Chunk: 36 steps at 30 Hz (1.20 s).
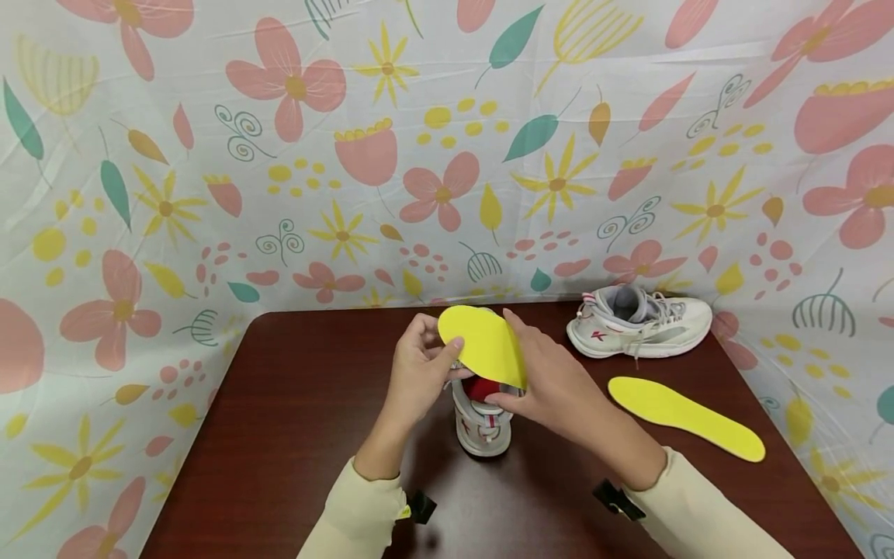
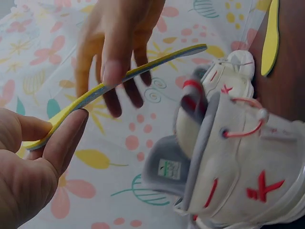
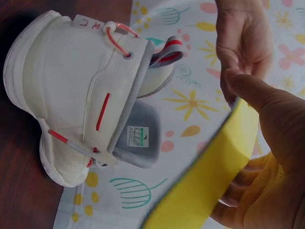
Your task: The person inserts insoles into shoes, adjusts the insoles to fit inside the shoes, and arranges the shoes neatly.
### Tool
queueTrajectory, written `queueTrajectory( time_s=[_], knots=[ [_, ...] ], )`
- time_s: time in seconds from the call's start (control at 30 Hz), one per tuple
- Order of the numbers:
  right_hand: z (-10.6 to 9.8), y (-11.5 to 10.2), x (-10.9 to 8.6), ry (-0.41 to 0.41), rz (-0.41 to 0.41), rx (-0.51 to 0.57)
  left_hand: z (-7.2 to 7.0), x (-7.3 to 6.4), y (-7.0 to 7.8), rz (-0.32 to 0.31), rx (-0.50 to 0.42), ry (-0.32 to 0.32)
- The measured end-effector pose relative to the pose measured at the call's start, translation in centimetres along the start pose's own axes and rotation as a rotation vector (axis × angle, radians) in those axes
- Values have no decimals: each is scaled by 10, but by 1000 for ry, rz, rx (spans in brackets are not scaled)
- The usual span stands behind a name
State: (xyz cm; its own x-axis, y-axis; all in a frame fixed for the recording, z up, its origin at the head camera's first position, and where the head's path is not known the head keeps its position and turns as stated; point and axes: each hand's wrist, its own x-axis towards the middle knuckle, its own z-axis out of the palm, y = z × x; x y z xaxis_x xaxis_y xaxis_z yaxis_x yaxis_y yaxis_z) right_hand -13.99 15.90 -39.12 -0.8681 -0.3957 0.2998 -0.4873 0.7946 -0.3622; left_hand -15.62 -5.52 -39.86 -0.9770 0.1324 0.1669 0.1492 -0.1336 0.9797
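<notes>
A yellow insole (image 1: 483, 341) with a grey underside is held above a white shoe in both hands. My left hand (image 1: 417, 373) pinches one end of it between thumb and fingers. Toward its other end, my right hand (image 1: 562, 380) grips it, thumb on one side and fingers on the other, as the left wrist view shows. Below the hands the white shoe (image 1: 482, 435) stands upright on the table, heel toward me. Its grey tongue with a label (image 3: 138, 137) and a red-striped heel loop (image 3: 170, 51) show in the right wrist view. The insole and hands cover the shoe's front from above.
A second white shoe (image 1: 639, 322) stands at the table's back right, laces on. In front of it lies another yellow insole (image 1: 687, 414), flat on the dark brown table (image 1: 314, 435). A flower-printed curtain (image 1: 440, 116) hangs behind and along both sides.
</notes>
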Motion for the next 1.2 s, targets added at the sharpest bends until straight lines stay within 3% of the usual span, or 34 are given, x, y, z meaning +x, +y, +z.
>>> queueTrajectory(
  time_s=[0.2, 0.43, 0.67, 0.83, 1.03, 1.2],
  knots=[
    [6, 4, 6, 42, -15, -50, 10, -3, -5, -17, -36, -13],
    [6, 14, 9, 46, -43, 8, 11, -2, -11, -24, -35, -54],
    [-1, 27, 6, 55, -36, 48, -3, 9, -11, 47, 194, -54],
    [-5, 37, 5, 72, -51, 30, -12, 19, -11, 66, 271, -54],
    [-12, 45, 4, 69, -73, -1, -15, 39, -24, 11, 414, -81],
    [-15, 51, 3, 91, -111, -41, -16, 56, -38, -33, 591, -183]
  ],
)
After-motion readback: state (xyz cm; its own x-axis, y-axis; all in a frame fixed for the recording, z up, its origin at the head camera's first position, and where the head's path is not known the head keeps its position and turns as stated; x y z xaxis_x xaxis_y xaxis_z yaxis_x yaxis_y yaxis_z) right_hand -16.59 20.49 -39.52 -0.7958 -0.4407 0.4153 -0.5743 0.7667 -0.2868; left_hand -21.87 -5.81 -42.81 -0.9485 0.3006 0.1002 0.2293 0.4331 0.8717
